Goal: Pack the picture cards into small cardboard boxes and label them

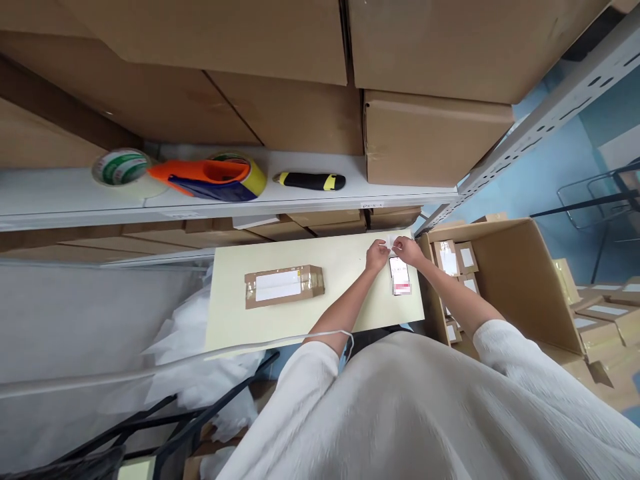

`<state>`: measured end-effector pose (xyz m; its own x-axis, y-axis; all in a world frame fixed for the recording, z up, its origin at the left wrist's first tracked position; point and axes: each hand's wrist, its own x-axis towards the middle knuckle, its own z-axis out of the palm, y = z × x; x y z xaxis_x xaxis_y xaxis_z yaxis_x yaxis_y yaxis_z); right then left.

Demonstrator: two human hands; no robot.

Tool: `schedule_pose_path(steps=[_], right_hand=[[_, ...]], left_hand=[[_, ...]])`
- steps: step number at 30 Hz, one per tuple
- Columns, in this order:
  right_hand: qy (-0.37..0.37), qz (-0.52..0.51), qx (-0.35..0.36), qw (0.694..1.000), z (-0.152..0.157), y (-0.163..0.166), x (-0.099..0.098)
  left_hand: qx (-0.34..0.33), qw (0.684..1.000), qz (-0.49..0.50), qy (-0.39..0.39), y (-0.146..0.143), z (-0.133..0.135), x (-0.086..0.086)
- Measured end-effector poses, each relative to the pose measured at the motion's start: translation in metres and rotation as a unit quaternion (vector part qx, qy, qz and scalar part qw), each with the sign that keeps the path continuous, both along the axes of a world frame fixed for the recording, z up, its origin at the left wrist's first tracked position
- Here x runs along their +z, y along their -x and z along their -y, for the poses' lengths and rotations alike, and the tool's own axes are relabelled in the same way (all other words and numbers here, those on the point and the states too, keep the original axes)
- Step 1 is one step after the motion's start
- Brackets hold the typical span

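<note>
At the right end of the cream tabletop [230, 330], my left hand [378, 256] and my right hand [407, 251] are close together. Both pinch a small white piece of paper or label [391, 243], partly covered by my fingers. Just below them lies a phone [399, 272] with its screen lit. Farther left, apart from both hands, a taped brown cardboard box [313, 281] lies flat with a white label [278, 285] on top.
Above the table, a shelf [300, 200] holds a tape roll [125, 168], an orange and blue tape dispenser [210, 179] and a utility knife [310, 181]. Large cartons [435, 140] fill it. To the right stands an open carton [515, 287] with several small labelled boxes. A white cable [200, 360] crosses the front.
</note>
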<state>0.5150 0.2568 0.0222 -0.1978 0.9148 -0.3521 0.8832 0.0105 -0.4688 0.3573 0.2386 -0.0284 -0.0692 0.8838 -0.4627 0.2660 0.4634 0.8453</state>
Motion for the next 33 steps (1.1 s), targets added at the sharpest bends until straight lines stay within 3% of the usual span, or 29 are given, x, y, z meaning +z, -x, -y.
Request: schedule_pose_path(steps=[7, 16, 26, 33], right_hand=[[0.0, 0.027, -0.008, 1.0, -0.001, -0.007, 0.003], [0.0, 0.038, -0.004, 0.999, -0.003, -0.008, 0.008], [-0.084, 0.116, -0.002, 0.99, 0.002, -0.03, 0.007], [-0.078, 0.13, -0.01, 0.988, 0.002, -0.031, 0.015]], left_hand=[[-0.007, 0.999, -0.033, 0.015, 0.007, 0.002, 0.001], [-0.041, 0.998, -0.048, -0.022, -0.001, -0.002, 0.014], [-0.068, 0.986, -0.148, -0.023, 0.038, 0.002, 0.012], [-0.104, 0.982, -0.152, -0.041, 0.037, 0.006, 0.022]])
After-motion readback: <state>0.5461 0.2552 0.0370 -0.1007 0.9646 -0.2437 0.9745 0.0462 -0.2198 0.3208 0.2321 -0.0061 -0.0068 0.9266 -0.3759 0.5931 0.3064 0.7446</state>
